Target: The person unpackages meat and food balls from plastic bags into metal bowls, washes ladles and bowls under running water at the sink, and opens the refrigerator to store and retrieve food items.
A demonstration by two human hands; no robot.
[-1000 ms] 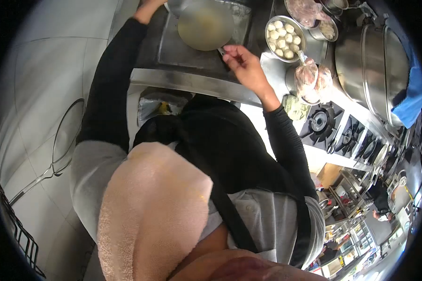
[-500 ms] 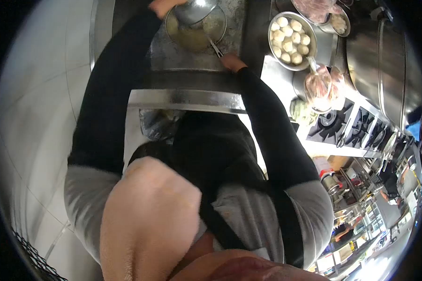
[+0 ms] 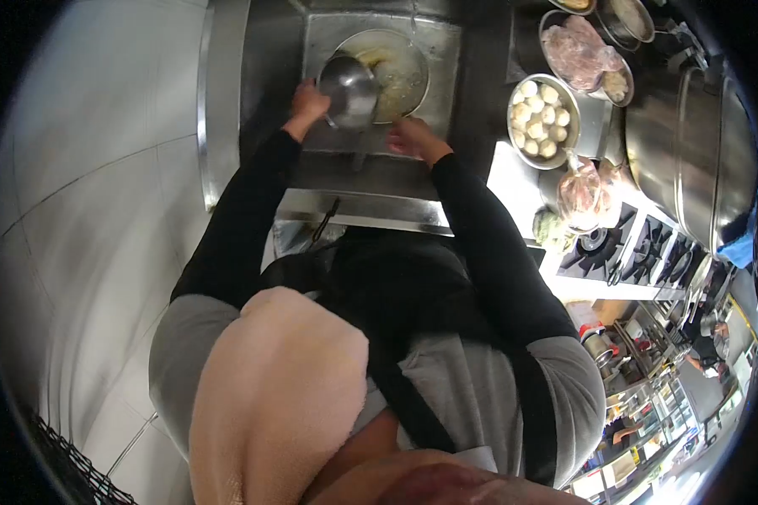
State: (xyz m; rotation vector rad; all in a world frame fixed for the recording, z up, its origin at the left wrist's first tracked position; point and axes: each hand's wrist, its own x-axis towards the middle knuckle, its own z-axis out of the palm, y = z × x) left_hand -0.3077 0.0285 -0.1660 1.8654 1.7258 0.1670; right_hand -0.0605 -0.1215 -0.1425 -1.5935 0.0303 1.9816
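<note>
My left hand (image 3: 310,103) grips the rim of a shiny metal bowl (image 3: 345,91), tilted over the left side of a larger round metal bowl (image 3: 424,71). Murky yellowish liquid (image 3: 397,82) with darker bits lies in the larger bowl. At its near rim is my right hand (image 3: 411,138), fingers curled and partly blurred; what they hold is hidden. A faint grey streak (image 3: 360,150) shows below the tilted bowl, too blurred to name. Both bowls are within a square metal sink (image 3: 333,18).
To the right stand a metal bowl of round white pieces (image 3: 544,120), a bowl of raw meat (image 3: 577,55) and a plastic bag of meat (image 3: 579,198). A large steel pot (image 3: 674,151) and gas burners (image 3: 594,244) are farther right. The sink's front edge (image 3: 370,209) runs before my body.
The view has shifted, bringing more of the sink in. My left hand has brought the tilted bowl nearer and lower. The slim metal handle seen in my right hand no longer shows clearly.
</note>
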